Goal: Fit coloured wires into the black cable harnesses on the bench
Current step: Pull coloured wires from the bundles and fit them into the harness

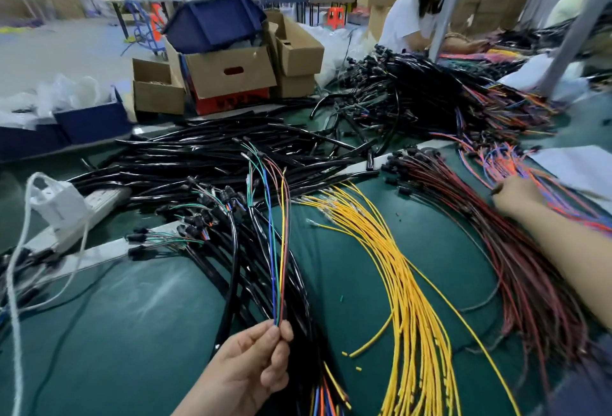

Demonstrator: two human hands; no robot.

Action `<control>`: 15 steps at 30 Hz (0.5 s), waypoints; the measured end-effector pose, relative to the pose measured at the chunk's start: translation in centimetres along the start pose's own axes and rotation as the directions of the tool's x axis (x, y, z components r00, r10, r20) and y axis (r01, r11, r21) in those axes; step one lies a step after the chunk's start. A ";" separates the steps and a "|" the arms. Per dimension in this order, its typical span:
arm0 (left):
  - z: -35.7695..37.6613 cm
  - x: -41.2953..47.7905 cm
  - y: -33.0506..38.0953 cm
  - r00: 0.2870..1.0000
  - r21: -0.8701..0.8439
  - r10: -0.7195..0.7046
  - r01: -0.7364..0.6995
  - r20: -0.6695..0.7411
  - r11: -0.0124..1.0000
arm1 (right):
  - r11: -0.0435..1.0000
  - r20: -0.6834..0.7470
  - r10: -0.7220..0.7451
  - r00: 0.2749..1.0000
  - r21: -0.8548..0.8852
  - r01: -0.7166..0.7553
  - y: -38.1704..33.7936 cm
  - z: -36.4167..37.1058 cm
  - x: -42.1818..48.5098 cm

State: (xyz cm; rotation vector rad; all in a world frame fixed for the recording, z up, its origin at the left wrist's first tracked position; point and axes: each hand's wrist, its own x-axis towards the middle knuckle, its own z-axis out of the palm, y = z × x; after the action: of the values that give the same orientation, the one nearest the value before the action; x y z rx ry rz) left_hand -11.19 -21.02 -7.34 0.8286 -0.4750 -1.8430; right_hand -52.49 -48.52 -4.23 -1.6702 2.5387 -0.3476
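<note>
Left hand pinches upright coloured wires: blue, green, yellow

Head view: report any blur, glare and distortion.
Head view: the right hand at the orange wires is motion-blurred; the left hand pinching coloured wires is sharp; straight lines bow near the borders; soft glare lies on the green mat.

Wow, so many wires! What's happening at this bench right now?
A person is sorting wires by hand. Their left hand pinches a small bunch of coloured wires upright over the black harnesses. Their right hand reaches into the orange and purple wires; blur hides whether it grips one. Yellow wires lie between.
</note>
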 end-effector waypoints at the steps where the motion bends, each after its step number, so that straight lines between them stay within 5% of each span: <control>1: 0.0 0.0 0.0 1.000 -0.012 -0.006 0.006 -0.006 1.000 | 1.000 -0.022 -0.003 1.000 -0.003 0.003 0.5 0.4 0.0; 10: 0.3 0.3 0.3 0.998 -0.069 -0.045 0.042 -0.049 0.997 | 0.996 0.007 0.053 0.999 0.077 -0.053 0.7 0.8 2.2; 15: 0.3 0.3 0.4 0.999 -0.021 -0.050 0.050 -0.004 0.999 | 0.989 -0.035 0.130 0.991 -0.065 -0.132 -0.3 1.7 2.4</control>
State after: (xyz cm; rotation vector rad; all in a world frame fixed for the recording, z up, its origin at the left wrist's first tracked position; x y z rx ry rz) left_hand -11.24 -21.52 -6.95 0.8369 -0.4348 -1.8883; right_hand -52.86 -51.04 -5.66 -1.5199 2.6934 -0.2829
